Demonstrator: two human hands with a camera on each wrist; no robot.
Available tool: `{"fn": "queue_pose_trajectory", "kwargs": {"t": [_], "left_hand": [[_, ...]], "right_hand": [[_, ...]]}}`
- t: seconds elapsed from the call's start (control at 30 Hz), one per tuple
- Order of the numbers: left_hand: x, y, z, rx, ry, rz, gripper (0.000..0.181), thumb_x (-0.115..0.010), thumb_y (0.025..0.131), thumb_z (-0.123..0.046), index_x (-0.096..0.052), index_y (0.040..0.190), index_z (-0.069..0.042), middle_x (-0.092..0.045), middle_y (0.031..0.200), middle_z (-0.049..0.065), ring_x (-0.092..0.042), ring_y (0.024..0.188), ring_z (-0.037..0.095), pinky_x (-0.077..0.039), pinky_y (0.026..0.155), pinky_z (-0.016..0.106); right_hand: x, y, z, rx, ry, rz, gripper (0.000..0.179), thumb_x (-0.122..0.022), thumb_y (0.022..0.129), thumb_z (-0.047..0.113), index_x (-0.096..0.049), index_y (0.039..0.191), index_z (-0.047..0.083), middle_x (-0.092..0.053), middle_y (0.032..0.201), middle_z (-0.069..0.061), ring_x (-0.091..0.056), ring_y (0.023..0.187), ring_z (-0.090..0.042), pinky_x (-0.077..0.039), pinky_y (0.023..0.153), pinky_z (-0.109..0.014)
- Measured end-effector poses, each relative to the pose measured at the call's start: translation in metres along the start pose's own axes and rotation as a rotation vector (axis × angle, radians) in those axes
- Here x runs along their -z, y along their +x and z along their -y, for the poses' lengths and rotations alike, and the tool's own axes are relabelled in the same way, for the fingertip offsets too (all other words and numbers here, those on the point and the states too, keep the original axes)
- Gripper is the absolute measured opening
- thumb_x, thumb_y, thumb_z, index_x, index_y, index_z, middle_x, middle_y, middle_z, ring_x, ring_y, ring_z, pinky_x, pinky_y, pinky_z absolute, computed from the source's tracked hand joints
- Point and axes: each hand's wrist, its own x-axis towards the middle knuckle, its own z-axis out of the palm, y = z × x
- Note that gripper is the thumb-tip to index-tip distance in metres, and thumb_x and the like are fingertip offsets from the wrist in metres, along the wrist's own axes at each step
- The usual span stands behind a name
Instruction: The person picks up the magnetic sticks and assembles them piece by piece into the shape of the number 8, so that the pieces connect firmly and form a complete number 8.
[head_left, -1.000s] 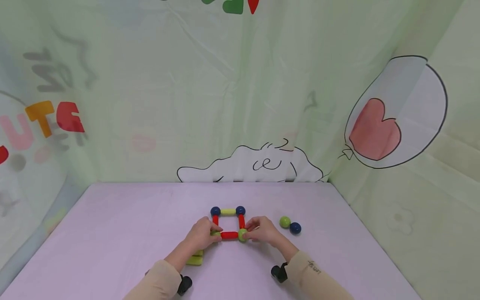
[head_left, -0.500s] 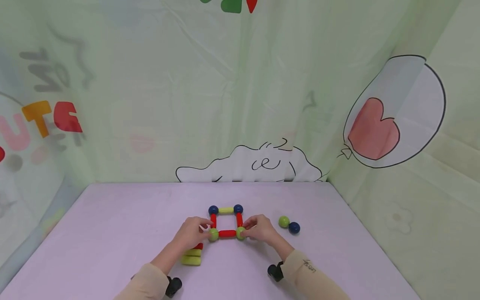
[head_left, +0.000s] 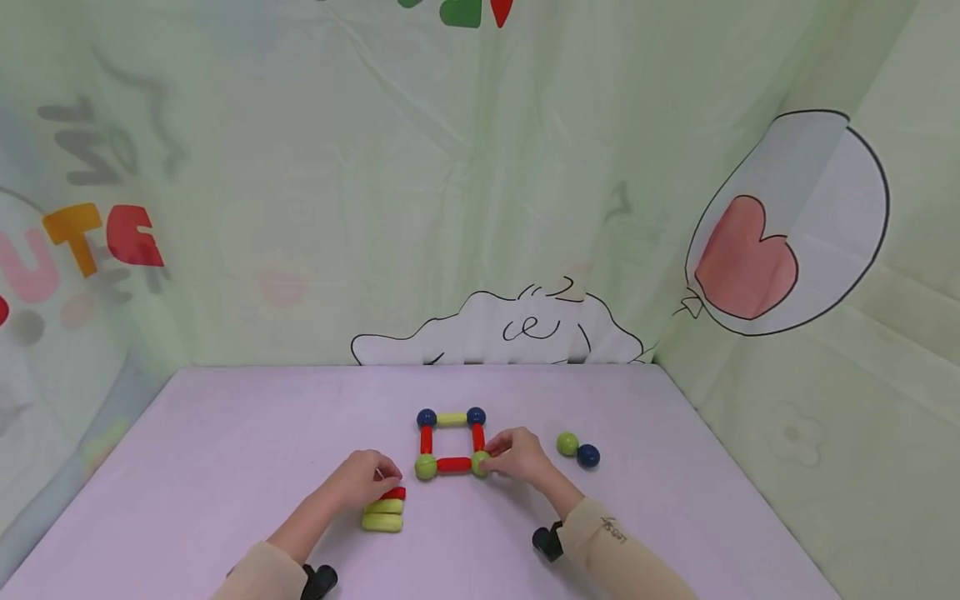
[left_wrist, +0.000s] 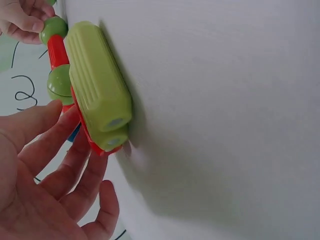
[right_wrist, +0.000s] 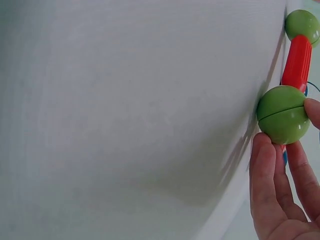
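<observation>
Green ball [right_wrist: 283, 115] sits pinched by right fingers [right_wrist: 265, 175], red rod [head_left: 394, 494] beside parted, empty left fingers [left_wrist: 89, 182].

Left hand [head_left: 365, 481] at red stick [head_left: 395, 493]; two yellow sticks [head_left: 382, 522] side by side just nearer. Right hand [head_left: 519, 458] pinches near-right green ball [head_left: 478, 464] of square [head_left: 453, 464]: three red sticks [head_left: 427, 440], yellow stick [head_left: 452, 419] on far side, blue balls [head_left: 427, 418] at far corners, another green ball [head_left: 425, 467] near-left. Farther right, loose green ball [head_left: 567, 444] touching loose blue ball [head_left: 588, 456]. Lilac table [head_left: 262, 433], pale curtain [head_left: 270, 183] behind.
</observation>
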Motion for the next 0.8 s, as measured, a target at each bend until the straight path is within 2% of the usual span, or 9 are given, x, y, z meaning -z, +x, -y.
{"fn": "queue_pose_trajectory", "kwargs": {"t": [0.17,0.33,0.47,0.63,0.8], "left_hand": [[0.001,-0.006,0.008,-0.005,0.001,0.048,0.009,-0.064,0.084,-0.01,-0.068,0.091,-0.005,-0.058,0.078,-0.001,-0.049,0.07,0.014,-0.044,0.064,0.028],[0.003,-0.009,0.011,0.023,0.011,0.051,0.012,-0.064,0.084,-0.008,-0.067,0.094,-0.002,-0.057,0.08,0.001,-0.049,0.071,0.014,-0.045,0.065,0.03],[0.004,-0.01,0.012,0.017,0.015,0.051,0.013,-0.064,0.083,-0.007,-0.068,0.094,-0.002,-0.056,0.08,0.001,-0.047,0.071,0.015,-0.043,0.064,0.028],[0.003,-0.011,0.011,-0.007,0.024,0.039,0.01,-0.065,0.083,-0.006,-0.068,0.092,-0.002,-0.054,0.078,0.001,-0.047,0.07,0.015,-0.043,0.063,0.027],[0.003,-0.011,0.007,0.017,-0.001,-0.011,0.01,-0.065,0.083,-0.007,-0.065,0.093,-0.003,-0.056,0.079,0.001,-0.049,0.071,0.015,-0.045,0.064,0.028]], "right_hand": [[0.0,0.003,0.0,0.01,-0.01,-0.009,0.023,-0.077,0.073,0.014,-0.065,0.09,0.004,-0.058,0.082,-0.005,-0.055,0.067,-0.016,-0.049,0.062,-0.027],[-0.001,0.005,0.001,0.011,-0.009,-0.023,0.023,-0.077,0.073,0.014,-0.066,0.09,0.004,-0.059,0.081,-0.005,-0.055,0.066,-0.015,-0.049,0.061,-0.027],[-0.001,0.007,0.0,0.014,-0.004,-0.026,0.024,-0.077,0.073,0.013,-0.066,0.091,0.003,-0.059,0.081,-0.005,-0.055,0.067,-0.016,-0.05,0.061,-0.027],[-0.001,0.008,0.0,0.029,-0.014,-0.03,0.025,-0.077,0.072,0.014,-0.066,0.091,0.002,-0.059,0.08,-0.005,-0.054,0.068,-0.016,-0.049,0.061,-0.027],[-0.001,0.008,0.0,0.019,-0.02,-0.034,0.024,-0.078,0.072,0.014,-0.066,0.09,0.003,-0.059,0.079,-0.005,-0.054,0.067,-0.016,-0.05,0.061,-0.027]]}}
